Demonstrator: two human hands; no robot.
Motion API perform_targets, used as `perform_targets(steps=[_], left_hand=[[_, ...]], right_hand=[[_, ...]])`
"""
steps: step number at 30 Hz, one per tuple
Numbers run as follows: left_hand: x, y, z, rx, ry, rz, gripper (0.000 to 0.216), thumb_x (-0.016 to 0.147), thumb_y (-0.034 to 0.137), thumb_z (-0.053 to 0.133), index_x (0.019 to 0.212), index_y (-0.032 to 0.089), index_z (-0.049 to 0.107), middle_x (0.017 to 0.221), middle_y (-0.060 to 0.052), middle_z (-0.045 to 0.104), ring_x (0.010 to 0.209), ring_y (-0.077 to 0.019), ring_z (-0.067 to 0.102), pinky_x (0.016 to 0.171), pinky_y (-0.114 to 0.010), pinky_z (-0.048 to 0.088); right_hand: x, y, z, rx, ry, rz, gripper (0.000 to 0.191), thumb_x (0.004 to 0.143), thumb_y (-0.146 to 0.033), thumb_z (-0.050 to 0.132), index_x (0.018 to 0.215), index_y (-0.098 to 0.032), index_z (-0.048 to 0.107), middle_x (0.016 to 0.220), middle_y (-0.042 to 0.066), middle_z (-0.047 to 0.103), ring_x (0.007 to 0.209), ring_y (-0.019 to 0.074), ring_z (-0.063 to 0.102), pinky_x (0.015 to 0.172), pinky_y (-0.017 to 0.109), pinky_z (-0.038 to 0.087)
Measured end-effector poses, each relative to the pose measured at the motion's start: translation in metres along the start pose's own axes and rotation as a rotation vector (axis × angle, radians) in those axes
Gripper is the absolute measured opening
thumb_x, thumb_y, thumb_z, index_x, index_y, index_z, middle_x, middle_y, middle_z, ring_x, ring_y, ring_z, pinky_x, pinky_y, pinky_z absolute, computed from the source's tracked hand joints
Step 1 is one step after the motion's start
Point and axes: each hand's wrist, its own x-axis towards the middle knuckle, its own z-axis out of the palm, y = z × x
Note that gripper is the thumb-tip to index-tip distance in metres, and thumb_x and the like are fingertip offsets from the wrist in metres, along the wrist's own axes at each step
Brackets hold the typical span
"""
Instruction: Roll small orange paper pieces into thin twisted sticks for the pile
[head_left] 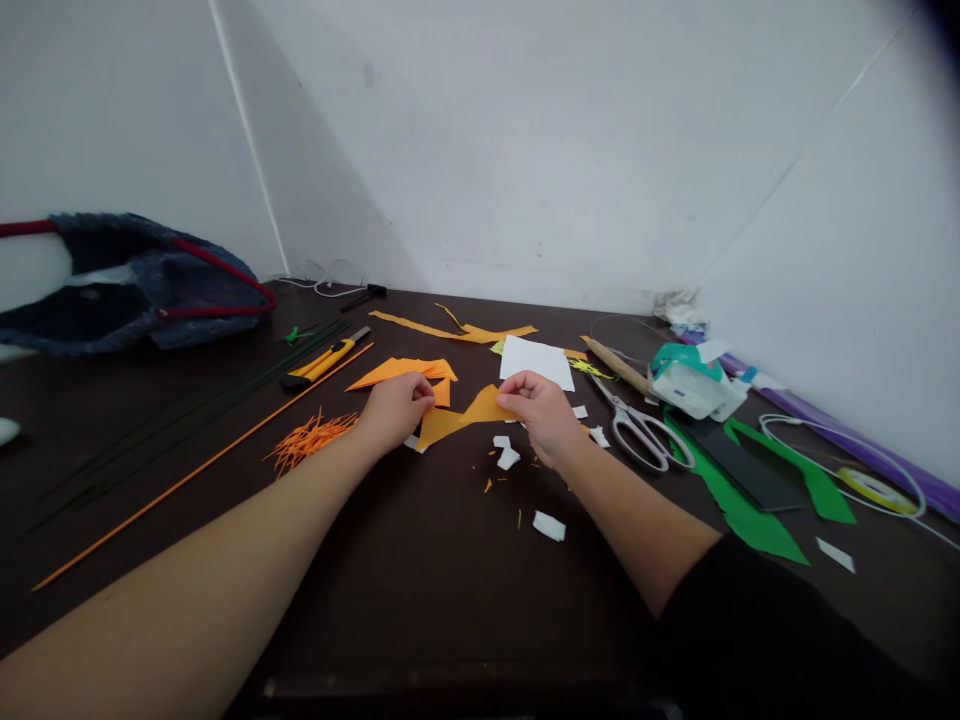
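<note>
Both hands pinch a piece of orange-yellow crepe paper (pixel 444 424) above the dark table. My left hand (pixel 396 408) is closed on its left end, thumb against fingers. At the other end, my right hand (pixel 541 408) is closed on a raised, pointed part of the paper. Just beyond the left hand lies folded orange paper (pixel 405 370). A white paper square (pixel 536 362) rests behind the right hand. White paper scraps (pixel 507 456) and tiny orange bits are scattered below the held piece.
Left of my hands are orange shreds (pixel 309 440), a long orange stick (pixel 202 467) and a yellow utility knife (pixel 326 360). On the right lie scissors (pixel 645 435), green paper (pixel 757 520), a dark phone (pixel 742 465) and a tape roll (pixel 877 490). A wall (pixel 525 150) stands behind.
</note>
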Motion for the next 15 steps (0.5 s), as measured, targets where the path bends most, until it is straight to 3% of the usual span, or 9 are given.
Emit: perform_targets(steps=[7,11,15], left_hand=[[-0.012,0.017,-0.007,-0.061,0.063,0.103,0.018,0.077,0.035,0.048,0.079,0.02,0.058,0.081,-0.003,0.06,0.075,-0.0179,0.053,0.068,-0.029,0.038],[-0.03,0.037,-0.002,-0.461,-0.179,0.114,0.026,0.074,0.04,0.054,0.087,0.017,0.057,0.08,-0.002,0.06,0.071,-0.0155,0.053,0.065,-0.028,0.04],[-0.04,0.045,0.001,-0.495,-0.311,0.097,0.019,0.07,0.035,0.058,0.067,0.017,0.052,0.062,0.002,0.052,0.058,-0.0118,0.046,0.056,-0.024,0.036]], right_hand=[[0.002,0.003,0.0,-0.106,0.012,0.023,0.011,0.065,-0.023,0.062,0.072,-0.019,0.055,0.065,-0.002,0.056,0.061,0.0112,0.05,0.061,0.027,0.04],[-0.001,-0.001,0.003,-0.133,-0.084,0.033,0.016,0.066,-0.026,0.063,0.079,-0.02,0.055,0.069,-0.001,0.059,0.063,0.0127,0.054,0.063,0.029,0.044],[-0.002,-0.007,-0.003,-0.21,-0.232,0.036,0.019,0.068,-0.027,0.063,0.086,-0.021,0.056,0.073,0.001,0.061,0.064,0.0139,0.057,0.061,0.03,0.045]])
